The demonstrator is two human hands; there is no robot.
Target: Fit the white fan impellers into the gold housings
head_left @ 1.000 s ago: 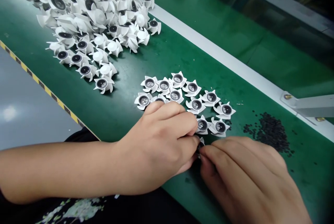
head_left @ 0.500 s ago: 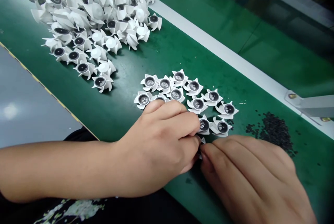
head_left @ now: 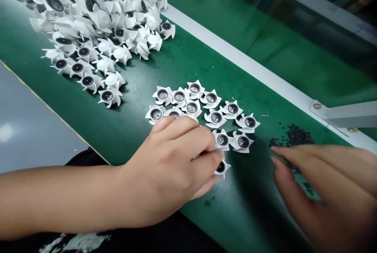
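Observation:
My left hand (head_left: 179, 158) is closed around a small white fan wheel (head_left: 225, 165) with a dark round hub. Most of that wheel is hidden behind the fingers. Around this hand lie several more fan wheels (head_left: 216, 117), hubs facing up, with a few partly covered by the knuckles. Off to the right, my right hand (head_left: 330, 190) is slightly blurred, thumb and forefinger a little apart with nothing visible between the tips. Its fingertips are beside a pile of tiny black parts (head_left: 299, 135), and the hand covers some of them.
A large heap of white fan wheels (head_left: 103, 19) fills the upper left of the green table (head_left: 141, 135). A white rail (head_left: 235, 50) runs along the far side, with a metal bracket (head_left: 350, 115) bolted to it at the right.
My right hand has moved right, away from the fan wheel in my left hand, to the black parts. More of that wheel now shows. The whole view has shifted slightly.

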